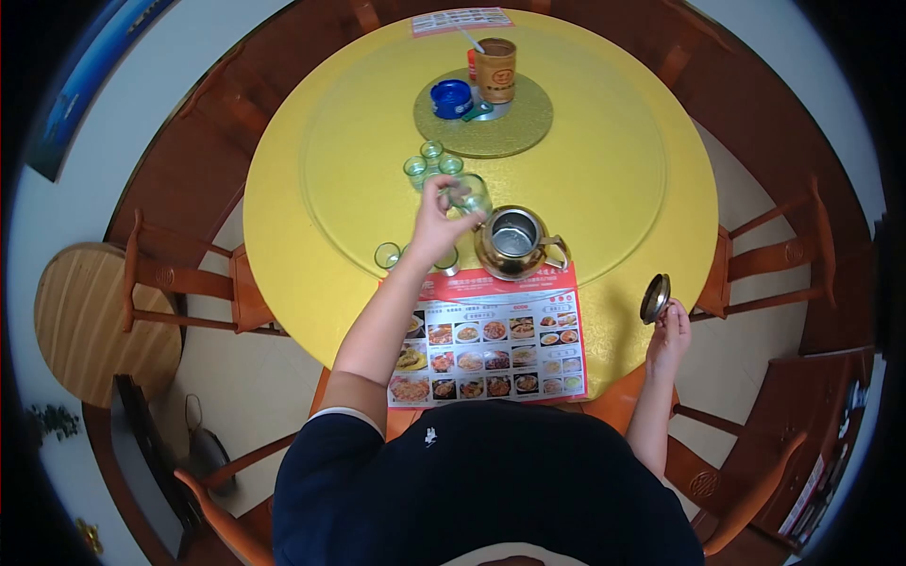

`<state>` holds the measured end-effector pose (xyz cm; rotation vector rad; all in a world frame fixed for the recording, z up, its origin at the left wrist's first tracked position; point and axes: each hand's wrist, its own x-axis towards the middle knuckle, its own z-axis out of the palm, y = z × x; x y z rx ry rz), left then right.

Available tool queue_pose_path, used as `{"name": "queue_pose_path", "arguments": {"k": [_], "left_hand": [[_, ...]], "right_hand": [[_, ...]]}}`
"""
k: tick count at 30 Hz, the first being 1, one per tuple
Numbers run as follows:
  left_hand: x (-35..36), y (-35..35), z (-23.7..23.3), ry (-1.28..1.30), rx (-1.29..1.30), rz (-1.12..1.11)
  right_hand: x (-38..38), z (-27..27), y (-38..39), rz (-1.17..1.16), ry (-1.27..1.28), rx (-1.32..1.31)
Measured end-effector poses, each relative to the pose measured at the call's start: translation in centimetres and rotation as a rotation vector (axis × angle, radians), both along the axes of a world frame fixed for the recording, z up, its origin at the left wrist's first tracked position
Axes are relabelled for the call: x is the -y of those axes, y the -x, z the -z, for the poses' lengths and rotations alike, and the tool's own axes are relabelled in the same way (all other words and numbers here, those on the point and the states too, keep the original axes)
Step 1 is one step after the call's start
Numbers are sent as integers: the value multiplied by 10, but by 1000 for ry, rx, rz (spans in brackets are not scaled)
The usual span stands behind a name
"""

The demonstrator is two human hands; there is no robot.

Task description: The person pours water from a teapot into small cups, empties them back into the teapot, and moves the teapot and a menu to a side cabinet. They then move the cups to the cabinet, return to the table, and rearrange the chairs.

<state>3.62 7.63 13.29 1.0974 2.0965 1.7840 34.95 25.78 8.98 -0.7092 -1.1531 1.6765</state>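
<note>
My left hand (444,219) is closed around a clear greenish drinking glass (472,194), tilted above the table beside the teapot's rim. The gold metal teapot (500,265) stands with its top uncovered and its handle to the right. My right hand (668,332) pinches a round metal lid (655,299) near the table's right edge. Just beyond my left hand is a cluster of several small glasses (415,168). Closer to me, left of the teapot, more small glasses (387,255) stand partly hidden by my left forearm.
A picture menu (486,340) lies at the near edge of the round yellow table (330,123). On the glass turntable (528,127) are a blue ashtray (451,98) and a brown bamboo-like cup (496,71). Wooden chairs (189,274) surround the table.
</note>
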Motion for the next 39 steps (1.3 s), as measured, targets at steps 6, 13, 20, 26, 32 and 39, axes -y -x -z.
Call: {"name": "queue_pose_path", "arguments": {"k": [6, 13, 20, 26, 32, 39], "left_hand": [[84, 80, 23, -267, 268, -290], [162, 104, 101, 179, 182, -596], [165, 85, 117, 200, 289, -520], [162, 82, 120, 273, 293, -516], [176, 82, 120, 291, 136, -478], [91, 93, 49, 370, -190, -504]], "right_hand": [[-7, 5, 0, -57, -59, 7], [-4, 2, 9, -65, -50, 16], [-2, -2, 12, -72, -47, 7], [-1, -1, 11, -78, -44, 9], [-1, 2, 10, -63, -30, 15], [-4, 14, 10, -54, 17, 19]]}}
